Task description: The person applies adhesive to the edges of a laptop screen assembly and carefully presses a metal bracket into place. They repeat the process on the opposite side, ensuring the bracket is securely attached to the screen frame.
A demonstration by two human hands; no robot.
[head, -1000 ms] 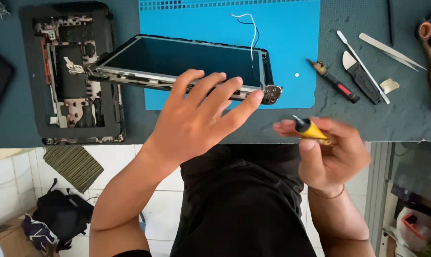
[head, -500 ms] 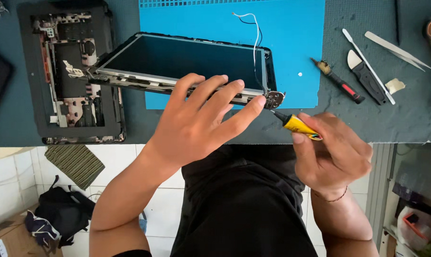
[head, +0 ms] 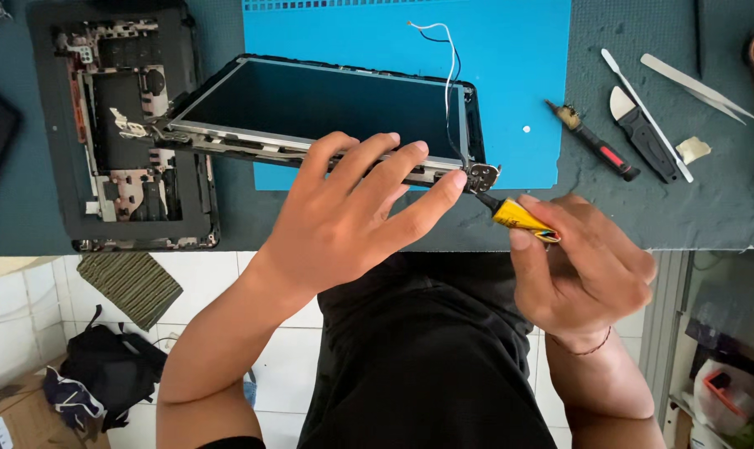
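**Screwdriver at the screen hinge**

A grey work table (head: pixel 352 224) carries a blue mat (head: pixel 518 91), and on the mat lies a laptop screen panel (head: pixel 318 104), tilted up along its near edge. The left hand (head: pixel 352 220) lies spread over that near edge, fingers flat on the metal frame, gripping nothing. Just right of those fingertips sits the metal hinge (head: pixel 482 176). The right hand (head: pixel 585 266) is closed around a yellow-handled screwdriver (head: pixel 518 218), its tip touching the hinge. Left of the holding hand lies the opened laptop base (head: pixel 123 133). To the right, well apart, lie a red-and-black screwdriver (head: pixel 597 143), a black pry tool (head: pixel 643 137) and tweezers (head: pixel 697 86).
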